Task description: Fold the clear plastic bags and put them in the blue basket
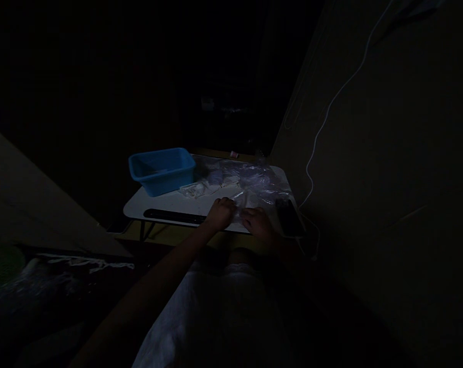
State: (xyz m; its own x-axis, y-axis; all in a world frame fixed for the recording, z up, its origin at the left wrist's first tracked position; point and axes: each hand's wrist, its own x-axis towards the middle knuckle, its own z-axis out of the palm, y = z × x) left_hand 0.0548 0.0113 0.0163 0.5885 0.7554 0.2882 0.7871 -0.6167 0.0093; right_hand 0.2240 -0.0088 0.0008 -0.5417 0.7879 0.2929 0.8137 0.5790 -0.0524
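In dim light, both hands rest near the front edge of a small white table (135, 205). My left hand (221, 213) has its fingers curled over a piece of clear plastic (238, 199). Close to its right, my right hand (257, 223) is closed at the same plastic, its fingertips against it. Crumpled clear plastic bags (256, 176) lie behind the hands. A small clear packet with pale contents (194, 190) sits left of them, beside a blue basin (166, 176). What lies under the fingers is hard to make out.
A dark phone-like object (288, 218) lies at the table's right edge, with a white cable (328, 110) hanging down the wall beside it. A long black slot (173, 216) runs along the front left. A small pink-and-white item (234, 154) is behind the table.
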